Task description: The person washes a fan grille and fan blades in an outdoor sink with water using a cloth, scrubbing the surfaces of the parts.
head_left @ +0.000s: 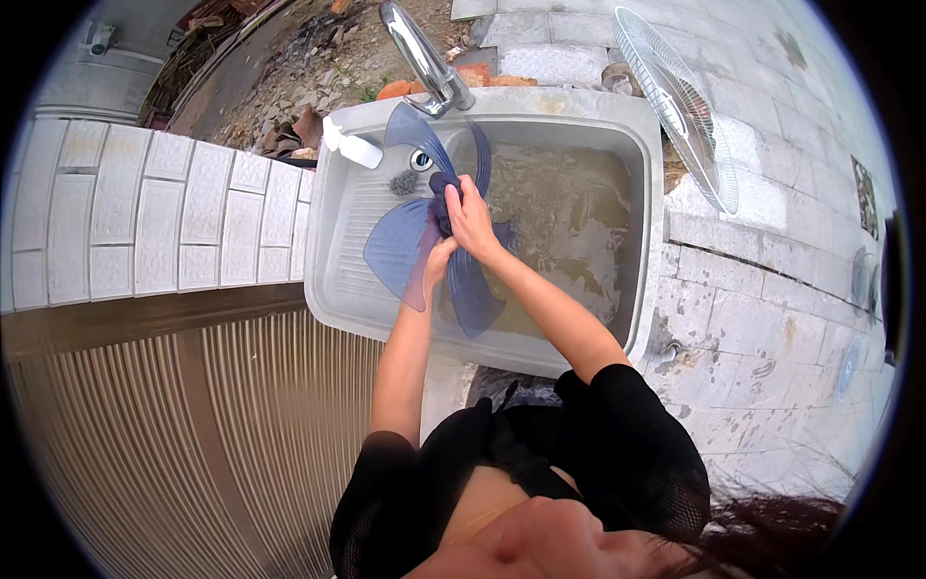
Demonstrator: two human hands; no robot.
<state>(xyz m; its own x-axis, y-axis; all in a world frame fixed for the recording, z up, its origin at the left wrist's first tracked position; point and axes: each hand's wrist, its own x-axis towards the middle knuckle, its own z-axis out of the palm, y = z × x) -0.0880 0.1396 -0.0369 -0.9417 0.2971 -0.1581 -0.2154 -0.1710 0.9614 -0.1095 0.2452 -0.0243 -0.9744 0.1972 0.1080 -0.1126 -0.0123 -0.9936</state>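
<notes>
A grey plastic sink (338, 280) stood outdoors against a tiled wall (145, 217), with paving (762, 289) on the right. The sink held shallow murky brown water (569, 212) over its deeper right part; the ribbed left shelf looked only wet. In it lay a translucent blue fan blade (395, 246), tilted, its hub near the middle and its vanes spreading toward the tap (424, 58) and the near rim. The wire fan guard (675, 106) leaned on the paving beside the sink's right corner, apart from the blade, and looked dry and not yet in the water, so probably still to be washed. A white bottle (352, 147) lay on the sink's back-left rim. A grey scrub pad (405, 181) sat just beside the hub. The right hand (473, 217) was closed round a dark cloth (446, 198), pressing it on the blade by the hub. The left hand (436, 262) gripped a lower vane from underneath, fingers partly hidden behind the plastic. Judging by the dirty water, washing of the blade was well under way; how clean the vanes were could not be told, and rinsing seemed left.
</notes>
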